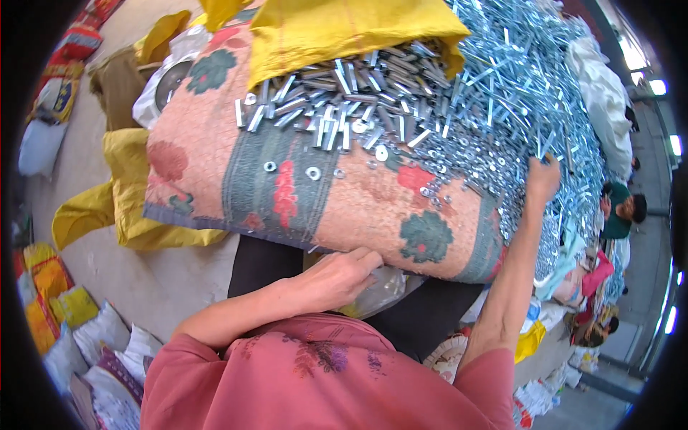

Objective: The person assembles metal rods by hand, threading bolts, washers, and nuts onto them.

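Observation:
A flowered cloth mat (351, 215) spreads across in front of me, bearing heaps of metal parts. My left hand (347, 276) is at its near edge, fingers curled closed above a clear plastic bag (387, 292); whatever they hold is hidden. My right hand (543, 178) reaches to the right side of the heap, its fingers pinched together at the silver metal rods (530, 93). What lies between those fingertips is too small to tell. Short metal tubes (344, 93) spill from a yellow sack (351, 29). Small nuts and washers (473, 154) lie between the heaps, with a few loose washers (313, 173) nearer me.
Yellow woven sacks (132, 186) lie on the floor to the left. Filled bags (100, 333) pile up at the lower left. A white sack (602, 93) borders the heap at the right, and another person (620, 208) is beyond it.

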`<state>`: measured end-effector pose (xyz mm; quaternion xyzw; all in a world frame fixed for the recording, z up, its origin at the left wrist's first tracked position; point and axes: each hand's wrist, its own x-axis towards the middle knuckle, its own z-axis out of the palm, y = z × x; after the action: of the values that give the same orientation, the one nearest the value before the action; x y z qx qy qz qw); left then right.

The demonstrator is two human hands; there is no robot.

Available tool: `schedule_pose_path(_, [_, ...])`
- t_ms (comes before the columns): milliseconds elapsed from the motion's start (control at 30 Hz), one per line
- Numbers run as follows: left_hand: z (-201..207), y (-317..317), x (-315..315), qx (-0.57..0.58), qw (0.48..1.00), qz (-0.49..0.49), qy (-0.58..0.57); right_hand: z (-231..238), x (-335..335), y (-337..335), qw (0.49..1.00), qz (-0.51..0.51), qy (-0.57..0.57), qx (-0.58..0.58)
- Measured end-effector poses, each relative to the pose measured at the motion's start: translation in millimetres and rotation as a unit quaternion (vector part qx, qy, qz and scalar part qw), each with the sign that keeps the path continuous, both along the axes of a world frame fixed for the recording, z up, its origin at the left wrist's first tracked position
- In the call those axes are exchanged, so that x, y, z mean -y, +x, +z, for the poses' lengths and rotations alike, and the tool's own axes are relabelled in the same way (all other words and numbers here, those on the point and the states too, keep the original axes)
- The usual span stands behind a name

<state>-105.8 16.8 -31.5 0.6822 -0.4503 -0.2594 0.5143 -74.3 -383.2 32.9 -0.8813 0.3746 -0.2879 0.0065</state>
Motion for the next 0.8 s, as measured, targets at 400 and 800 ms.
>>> schedule_pose_path(400, [36, 107, 15, 0.244, 0.908, 0.331, 0.082, -21, -19, 19, 0.994, 0.074, -0.078, -0.018])
schedule_pose_path(800, [25, 105, 28, 0.304, 0.880, 0.336, 0.143, -24, -11, 21, 0.996, 0.069, 0.032, 0.053])
